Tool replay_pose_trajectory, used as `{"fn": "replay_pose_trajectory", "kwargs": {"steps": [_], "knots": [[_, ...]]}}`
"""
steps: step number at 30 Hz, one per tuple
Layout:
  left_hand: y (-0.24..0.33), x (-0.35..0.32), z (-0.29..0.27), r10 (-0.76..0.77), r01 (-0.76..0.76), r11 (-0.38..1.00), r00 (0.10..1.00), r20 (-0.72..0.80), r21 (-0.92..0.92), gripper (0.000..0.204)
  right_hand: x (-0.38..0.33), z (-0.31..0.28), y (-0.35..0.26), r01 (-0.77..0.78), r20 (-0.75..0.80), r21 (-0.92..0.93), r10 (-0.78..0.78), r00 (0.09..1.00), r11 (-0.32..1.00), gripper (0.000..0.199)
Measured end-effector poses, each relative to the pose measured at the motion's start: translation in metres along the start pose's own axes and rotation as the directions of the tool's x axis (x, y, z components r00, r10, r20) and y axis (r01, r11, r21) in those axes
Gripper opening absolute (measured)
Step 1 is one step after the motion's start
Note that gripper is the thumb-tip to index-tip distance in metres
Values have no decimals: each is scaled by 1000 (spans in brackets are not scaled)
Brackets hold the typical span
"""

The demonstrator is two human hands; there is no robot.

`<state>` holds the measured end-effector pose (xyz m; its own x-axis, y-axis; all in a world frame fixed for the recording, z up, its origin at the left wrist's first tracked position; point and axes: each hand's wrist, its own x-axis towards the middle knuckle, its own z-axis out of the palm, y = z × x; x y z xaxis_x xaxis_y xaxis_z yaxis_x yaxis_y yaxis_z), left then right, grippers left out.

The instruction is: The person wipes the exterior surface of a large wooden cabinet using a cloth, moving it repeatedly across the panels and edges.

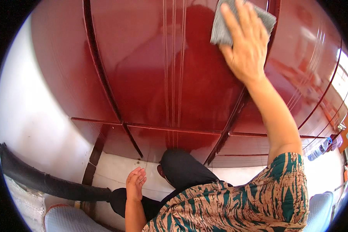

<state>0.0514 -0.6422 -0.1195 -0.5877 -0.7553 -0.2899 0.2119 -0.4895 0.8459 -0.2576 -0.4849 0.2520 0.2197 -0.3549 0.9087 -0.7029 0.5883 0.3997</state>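
A folded grey cloth (221, 29) lies against a glossy dark red cabinet door (143, 85) at the upper right. My right hand (246, 50) presses it there with the palm down and the fingers stretched over it, the arm reaching far up. Vertical grooves run down the middle of the door, and dark seams border it on both sides. Low in front of me, over my dark trouser legs (185, 170), my left hand (136, 182) hangs in the air, fingers loosely bent and nothing visible in them. It stands apart from the cabinet.
A black padded tube (54, 186) crosses the lower left beside a white wall (31, 96). Pale floor tiles (116, 166) show below the cabinet. A clear plastic bottle (318, 150) is at the right, and light blue fabric (67, 220) shows at the lower left.
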Motion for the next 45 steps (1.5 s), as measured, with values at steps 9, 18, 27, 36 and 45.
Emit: {"fn": "replay_pose_trajectory", "kwargs": {"steps": [9, 18, 27, 36, 45], "knots": [[5, -10, 7, -14, 14, 1000, 1000, 8, -6, 39, -166, 7, -58, 245, 386, 245, -326, 863, 938, 75], [-5, 3, 0, -54, 55, 998, 998, -41, 12, 34, -217, 20, -104, 332, 477, 529, -597, 645, 781, 57], [55, 48, 33, 110, -110, 992, 994, 8, 62, 33, -49, 31, -124, 50, 234, 285, -120, 965, 957, 72], [46, 85, -12, 7, -21, 999, 962, -274, -47, 32, -57, 64, -194, 165, 268, 428, -299, 916, 889, 57], [56, 71, 13, 111, -111, 994, 993, -44, 4, 50, -136, 85, -260, 66, 313, 836, -573, 758, 544, 47]]}}
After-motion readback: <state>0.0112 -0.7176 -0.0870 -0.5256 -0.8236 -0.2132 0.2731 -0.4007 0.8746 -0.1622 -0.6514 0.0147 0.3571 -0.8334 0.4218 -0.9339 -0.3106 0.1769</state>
